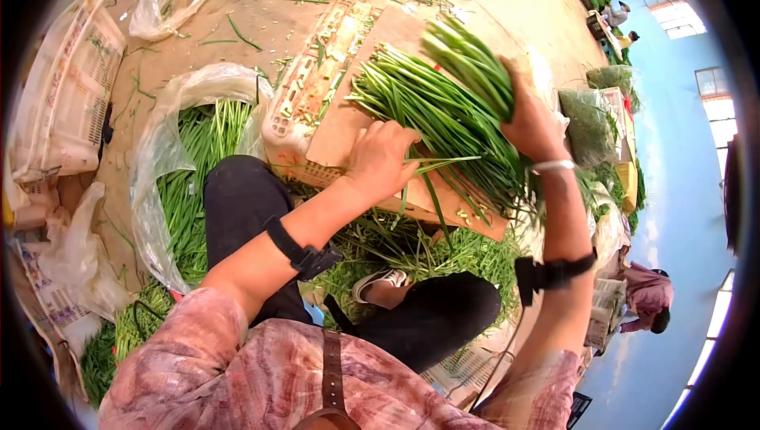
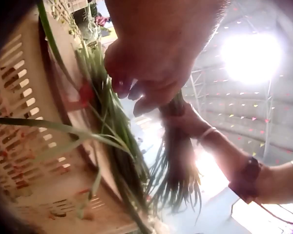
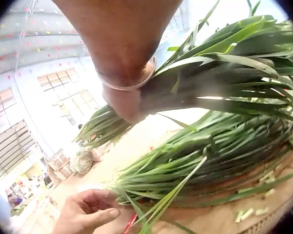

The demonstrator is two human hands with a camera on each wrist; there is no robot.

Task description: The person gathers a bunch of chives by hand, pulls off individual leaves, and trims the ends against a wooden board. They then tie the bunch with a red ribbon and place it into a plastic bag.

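My right hand (image 1: 534, 117) grips a bunch of long green leafy stalks (image 1: 467, 58), raised above a second bunch (image 1: 427, 106) that lies on a brown board (image 1: 332, 133). In the right wrist view the held bunch (image 3: 185, 90) hangs over the lying one (image 3: 205, 161). My left hand (image 1: 380, 161) is beside the lying bunch, its fingers loosely bent; in the right wrist view this hand (image 3: 88, 212) shows a gap between thumb and fingers. Loose blades (image 1: 447, 162) stick out near its thumb. A red strip (image 3: 130, 223) lies close to that hand.
The board rests on an upturned plastic crate (image 1: 289, 113). At left stands a clear bag (image 1: 158, 161) of greens, with stacked crates (image 1: 75, 90) beyond. Loose greens (image 1: 475, 264) cover the floor around the legs. Other people (image 1: 645, 295) and bundles (image 1: 590, 125) are at right.
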